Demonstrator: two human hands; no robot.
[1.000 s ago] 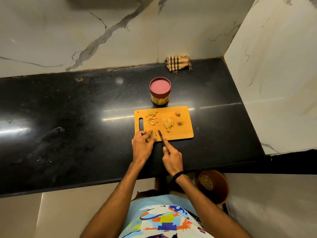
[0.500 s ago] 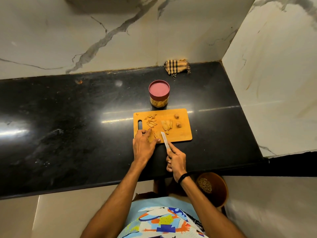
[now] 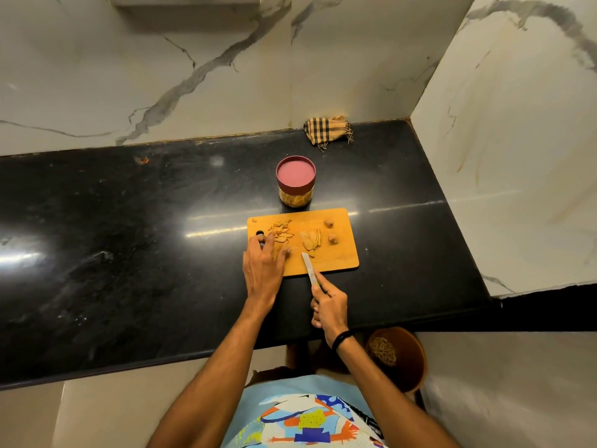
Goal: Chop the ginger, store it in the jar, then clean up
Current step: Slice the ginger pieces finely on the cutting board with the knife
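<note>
My left hand point(image 3: 263, 270) hides part of the ginger. I cannot tell what fills the round brown bin point(image 3: 399, 357).

Black counter point(image 3: 129, 253) open left of the cutting board point(image 3: 336, 257), lidded jar point(image 3: 295, 181) just behind it, checked cloth point(image 3: 326, 130) in the corner, wall point(image 3: 517, 156) close on the right.

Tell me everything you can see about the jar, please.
The jar stands upright on the black counter, just behind the cutting board, apart from both hands. Its clear body shows yellowish pieces inside. A round dark red lid closes the top. Nothing but the counter appears to touch it.
</note>
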